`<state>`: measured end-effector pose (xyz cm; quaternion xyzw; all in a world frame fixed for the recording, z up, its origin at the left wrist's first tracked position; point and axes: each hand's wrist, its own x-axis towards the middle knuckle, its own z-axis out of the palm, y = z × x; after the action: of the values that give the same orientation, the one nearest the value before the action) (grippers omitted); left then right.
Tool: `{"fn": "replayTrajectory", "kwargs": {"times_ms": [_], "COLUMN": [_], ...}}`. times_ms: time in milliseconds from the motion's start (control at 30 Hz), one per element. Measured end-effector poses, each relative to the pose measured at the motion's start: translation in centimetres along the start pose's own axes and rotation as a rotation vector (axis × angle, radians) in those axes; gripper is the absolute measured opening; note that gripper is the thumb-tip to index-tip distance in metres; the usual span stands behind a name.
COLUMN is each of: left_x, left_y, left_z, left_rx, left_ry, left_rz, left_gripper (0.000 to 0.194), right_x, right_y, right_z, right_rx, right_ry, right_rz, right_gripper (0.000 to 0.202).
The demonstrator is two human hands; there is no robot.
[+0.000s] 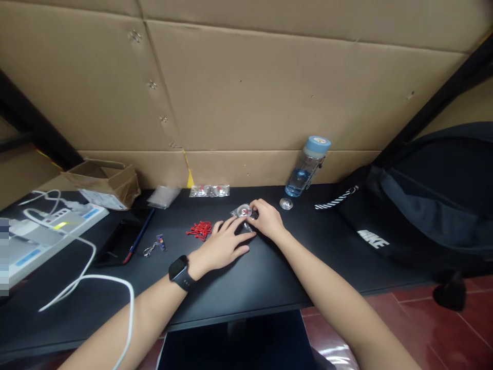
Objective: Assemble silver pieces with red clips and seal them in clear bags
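Note:
A small clear plastic bag (244,210) with a round clear item and something red inside lies on the dark table. My left hand (227,240) rests flat with its fingers spread, the fingertips touching the bag's near edge. At the bag's right side, the thumb and fingers of my right hand (265,218) are pinched together on its edge. Just left of my left fingertips lies a pile of red cords (200,230). Two joined sealed bags (209,191) with round items lie farther back. A round clear disc (286,204) sits right of my right hand.
A water bottle (308,167) stands at the back, with a black backpack (423,205) to the right. On the left are a cardboard box (106,180), a stack of clear bags (164,197), a black tablet (125,239), a keychain (159,243), a power strip (57,239) and a white cable (131,298).

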<state>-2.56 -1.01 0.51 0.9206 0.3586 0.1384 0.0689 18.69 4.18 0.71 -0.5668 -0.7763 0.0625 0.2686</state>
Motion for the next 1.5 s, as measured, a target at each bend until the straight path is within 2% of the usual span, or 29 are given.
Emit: {"fn": "replayTrajectory", "kwargs": {"times_ms": [200,300,400,500,633,833,1033,1300,1500], "left_x": [0.0,0.3,0.6,0.6,0.4,1.3,2.4,3.5,3.6], "left_y": [0.0,0.3,0.5,0.3,-0.2,-0.3,-0.5,-1.1,-1.2], "left_z": [-1.0,-1.9,-2.5,-2.4,-1.9,-1.9,-1.3,-0.8,-1.0], "left_rx": [0.062,0.162,0.272,0.349,0.405,0.524,0.672,0.557,0.471], "left_ry": [-0.017,-0.021,-0.003,0.031,0.068,0.203,0.263,0.306,0.377], "left_rz": [0.075,0.151,0.225,0.289,0.336,0.209,0.164,0.141,0.059], "left_gripper": [0.042,0.036,0.029,0.031,0.032,0.031,0.023,0.021,0.020], "right_x": [0.0,-0.2,-0.5,-0.5,-0.3,0.2,0.3,0.2,0.4], "right_y": [0.5,1.4,2.8,4.0,4.7,4.5,4.3,4.9,6.0], "right_z": [-0.4,-1.8,-3.4,-4.1,-3.4,-1.6,-1.6,-2.5,-2.5], "right_rx": [0.037,0.162,0.313,0.340,0.294,0.315,0.325,0.312,0.316], "right_ry": [-0.033,-0.151,-0.262,-0.263,-0.207,-0.125,-0.106,-0.127,-0.143], "right_rz": [0.022,-0.068,-0.185,-0.220,-0.258,-0.315,-0.324,-0.234,-0.181], "right_gripper": [0.013,0.025,0.022,0.026,0.030,0.018,0.004,0.007,0.008]}}
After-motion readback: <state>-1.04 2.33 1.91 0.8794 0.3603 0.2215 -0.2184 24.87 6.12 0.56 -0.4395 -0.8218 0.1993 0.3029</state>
